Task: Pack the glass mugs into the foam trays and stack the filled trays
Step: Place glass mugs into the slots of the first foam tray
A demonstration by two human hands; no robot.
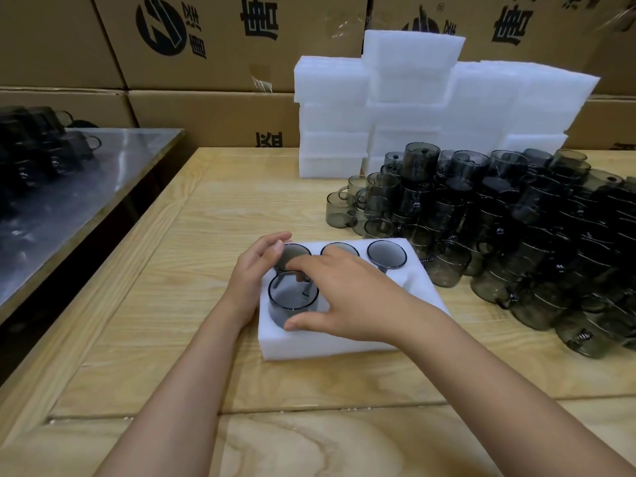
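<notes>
Smoke-grey glass mug [292, 301] stands proud of the near-left pocket of the white foam tray [418, 282], pinched across its rim between the thumb and spread fingers of the right hand [351, 301]. The left hand [254, 270] rests at the tray's far-left corner, fingers together and nearly straight. Three far-row mugs [386, 254] are seated, and loose mugs [516, 235] heap to the right. If the handle misses its slot, pressing could wedge the mug crooked or knock it against its far neighbour.

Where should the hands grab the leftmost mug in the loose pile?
Probably by the rim, from above and the left. The mug stands upright with its mouth open and bare table on that side, while other mugs crowd its right.
</notes>
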